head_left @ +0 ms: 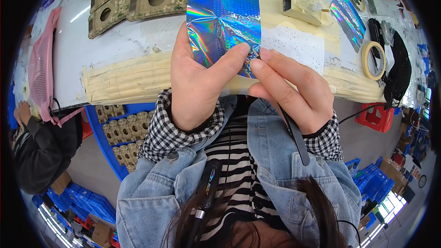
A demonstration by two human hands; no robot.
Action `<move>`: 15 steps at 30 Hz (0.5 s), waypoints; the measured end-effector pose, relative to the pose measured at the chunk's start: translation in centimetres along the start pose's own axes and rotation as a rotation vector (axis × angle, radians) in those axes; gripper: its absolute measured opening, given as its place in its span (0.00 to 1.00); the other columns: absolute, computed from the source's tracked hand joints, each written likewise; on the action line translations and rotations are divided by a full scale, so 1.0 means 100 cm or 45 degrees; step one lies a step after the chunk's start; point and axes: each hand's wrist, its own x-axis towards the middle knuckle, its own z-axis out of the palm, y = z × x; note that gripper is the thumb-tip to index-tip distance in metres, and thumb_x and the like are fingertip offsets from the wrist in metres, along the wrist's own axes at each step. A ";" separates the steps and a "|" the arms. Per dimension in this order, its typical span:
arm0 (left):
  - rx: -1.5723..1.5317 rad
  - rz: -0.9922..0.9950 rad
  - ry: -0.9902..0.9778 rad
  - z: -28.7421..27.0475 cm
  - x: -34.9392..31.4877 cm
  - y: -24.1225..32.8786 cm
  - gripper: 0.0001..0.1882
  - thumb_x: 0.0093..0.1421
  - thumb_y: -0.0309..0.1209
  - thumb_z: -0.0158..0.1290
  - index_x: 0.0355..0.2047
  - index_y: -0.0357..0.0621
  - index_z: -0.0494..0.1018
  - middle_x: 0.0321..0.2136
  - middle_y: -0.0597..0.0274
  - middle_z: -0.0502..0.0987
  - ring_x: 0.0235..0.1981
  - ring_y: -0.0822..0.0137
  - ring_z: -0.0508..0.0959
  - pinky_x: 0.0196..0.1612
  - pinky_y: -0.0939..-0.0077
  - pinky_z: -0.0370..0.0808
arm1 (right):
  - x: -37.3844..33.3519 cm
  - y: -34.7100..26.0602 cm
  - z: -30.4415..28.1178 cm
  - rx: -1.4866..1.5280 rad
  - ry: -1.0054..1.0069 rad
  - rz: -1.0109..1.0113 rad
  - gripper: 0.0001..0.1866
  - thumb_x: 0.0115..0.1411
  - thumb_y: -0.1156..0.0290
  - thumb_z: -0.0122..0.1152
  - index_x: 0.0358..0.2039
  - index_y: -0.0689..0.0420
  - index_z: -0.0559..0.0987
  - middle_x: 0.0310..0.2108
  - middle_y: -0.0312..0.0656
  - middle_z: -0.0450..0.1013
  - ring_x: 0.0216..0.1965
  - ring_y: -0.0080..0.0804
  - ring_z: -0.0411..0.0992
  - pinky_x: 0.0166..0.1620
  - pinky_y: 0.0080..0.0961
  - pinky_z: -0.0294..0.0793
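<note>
My left hand (197, 80) holds a shiny blue holographic sheet (229, 11) upright over the table edge, with the thumb across its lower part. Rows of small dots run over the sheet, and its surface is creased at the left. At the sheet's lower right corner, the fingertips of my right hand (294, 87) are pinched together close to my left thumb. Slim dark tweezers (296, 140) are in my right hand, their rounded end sticking out below the palm. Their tips are hidden by my fingers. A dotted white paper (298, 48) lies on the table behind my right hand.
Camouflage-patterned pieces with round holes (112, 14) lie at the back left. On the right are a cream block-shaped holder (303, 11), another holographic sheet (349, 23) and a masking tape roll (365, 66). A pink mesh bag (42, 69) hangs at left, near another person's sleeve (50, 142).
</note>
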 end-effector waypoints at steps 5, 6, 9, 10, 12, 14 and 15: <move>-0.013 0.005 -0.015 0.000 0.000 0.001 0.19 0.56 0.17 0.55 0.48 0.35 0.65 0.38 0.59 0.77 0.37 0.72 0.78 0.40 0.78 0.76 | 0.000 -0.002 -0.001 0.024 -0.002 0.044 0.19 0.46 0.71 0.70 0.39 0.66 0.80 0.37 0.49 0.75 0.35 0.41 0.78 0.34 0.29 0.82; -0.015 0.005 -0.012 0.000 0.000 0.001 0.20 0.55 0.17 0.56 0.48 0.35 0.65 0.38 0.59 0.77 0.37 0.72 0.78 0.40 0.78 0.76 | 0.000 -0.002 -0.001 0.032 -0.002 0.054 0.19 0.46 0.71 0.70 0.39 0.65 0.80 0.37 0.49 0.75 0.35 0.41 0.78 0.34 0.29 0.82; -0.013 0.009 -0.012 0.000 0.001 -0.001 0.20 0.55 0.17 0.56 0.48 0.35 0.65 0.39 0.59 0.77 0.37 0.72 0.78 0.40 0.78 0.76 | -0.001 -0.002 0.000 0.051 -0.001 0.073 0.19 0.46 0.71 0.70 0.39 0.65 0.80 0.38 0.48 0.75 0.35 0.41 0.78 0.35 0.30 0.82; -0.007 0.011 -0.016 -0.001 0.001 -0.002 0.20 0.55 0.17 0.56 0.48 0.35 0.65 0.39 0.59 0.77 0.37 0.72 0.78 0.40 0.78 0.76 | -0.001 -0.002 0.000 0.049 -0.001 0.077 0.19 0.46 0.71 0.70 0.40 0.65 0.80 0.38 0.48 0.75 0.35 0.41 0.78 0.35 0.30 0.82; -0.006 0.009 -0.018 -0.002 0.001 -0.002 0.20 0.55 0.17 0.56 0.48 0.35 0.65 0.39 0.59 0.77 0.37 0.72 0.78 0.40 0.78 0.76 | -0.001 -0.003 0.000 0.052 -0.002 0.085 0.19 0.46 0.71 0.70 0.39 0.65 0.80 0.38 0.48 0.75 0.35 0.41 0.78 0.35 0.30 0.82; -0.017 0.000 -0.012 0.000 0.001 0.000 0.20 0.55 0.17 0.56 0.48 0.35 0.65 0.39 0.59 0.77 0.37 0.72 0.78 0.40 0.78 0.76 | -0.001 -0.003 0.000 0.057 -0.002 0.086 0.19 0.46 0.71 0.70 0.39 0.65 0.80 0.38 0.48 0.75 0.35 0.41 0.78 0.35 0.30 0.82; -0.020 -0.002 -0.010 0.000 0.000 0.000 0.20 0.55 0.17 0.56 0.48 0.35 0.65 0.39 0.59 0.77 0.37 0.72 0.78 0.40 0.78 0.76 | 0.000 -0.003 0.000 0.056 -0.002 0.081 0.19 0.46 0.70 0.70 0.39 0.65 0.80 0.38 0.48 0.75 0.35 0.40 0.78 0.35 0.30 0.82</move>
